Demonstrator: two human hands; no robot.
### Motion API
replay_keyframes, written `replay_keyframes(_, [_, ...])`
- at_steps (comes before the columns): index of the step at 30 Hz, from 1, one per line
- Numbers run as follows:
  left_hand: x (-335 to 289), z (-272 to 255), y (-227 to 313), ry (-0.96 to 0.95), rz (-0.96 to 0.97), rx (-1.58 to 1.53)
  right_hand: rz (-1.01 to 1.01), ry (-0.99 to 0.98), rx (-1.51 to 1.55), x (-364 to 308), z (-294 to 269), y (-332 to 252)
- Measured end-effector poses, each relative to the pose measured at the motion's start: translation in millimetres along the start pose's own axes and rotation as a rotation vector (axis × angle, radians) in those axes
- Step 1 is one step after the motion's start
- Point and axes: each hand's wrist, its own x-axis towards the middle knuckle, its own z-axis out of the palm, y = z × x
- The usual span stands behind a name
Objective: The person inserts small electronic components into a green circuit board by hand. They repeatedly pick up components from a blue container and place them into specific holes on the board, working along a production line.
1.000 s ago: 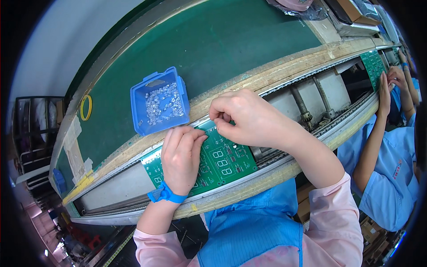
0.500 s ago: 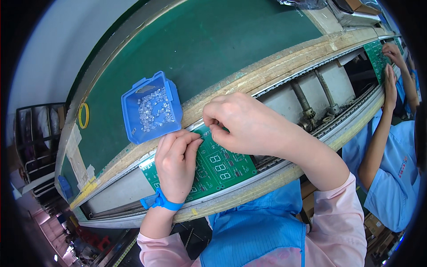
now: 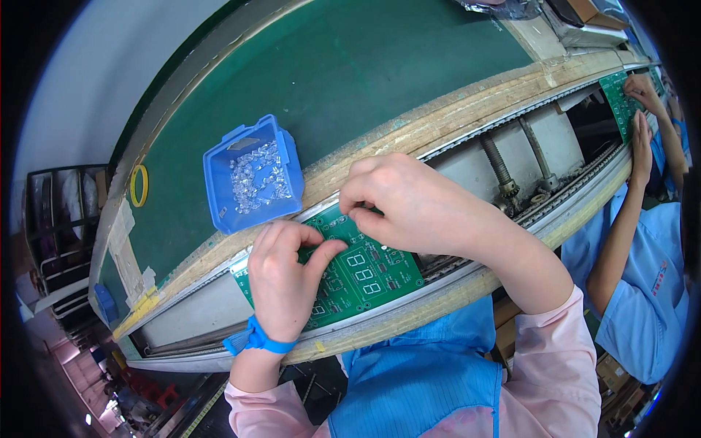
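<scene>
A green printed circuit board (image 3: 394, 266) lies across the rails of a conveyor in front of me, with white outlines and small components on it. My left hand (image 3: 281, 270), with a blue wrist strap (image 3: 263, 337), rests over the board's left part. Its thumb is apart from the bent fingers, and nothing shows between them. Near the board's far edge, my right hand (image 3: 398, 201) is closed, fingertips bent together in a pinch just above the board. Whatever they hold is hidden. Beyond my hands stands a blue bin (image 3: 217, 193) of small clear parts (image 3: 255, 179).
A wooden rail (image 3: 438, 109) borders a green work surface (image 3: 343, 73), where a yellow ring (image 3: 138, 185) lies at left. The conveyor chain (image 3: 577, 179) runs rightward past a threaded rod (image 3: 496, 164). At far right, a co-worker's hands (image 3: 642, 109) touch another green board (image 3: 621, 106).
My left thumb has spread away from the fingers and moved right over the board. My right hand has shifted slightly to the right, still pinched.
</scene>
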Motion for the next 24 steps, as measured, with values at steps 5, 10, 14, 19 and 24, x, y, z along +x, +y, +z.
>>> replay_keyframes(5, [-1, -15, -2, -0.204, -0.054, 0.124, 0.240, -0.035, 0.271, 2, -12, -8])
replay_keyframes(10, [-3, -1, 2, -0.077, 0.104, 0.126, 0.355, -0.022, 0.497, 1, -10, -3])
replay_keyframes(14, [12, -30, -3, 0.329, 0.312, 0.084, 0.380, -0.079, 0.468, 3, -15, -9])
replay_keyframes(19, [32, -39, -43, 0.349, 0.232, 0.426, 0.385, -0.112, 0.417, 2, -15, -10])
replay_keyframes(24, [26, -34, -54, 0.213, 0.151, 0.437, 0.122, -0.102, 0.140, 2, -13, -9])
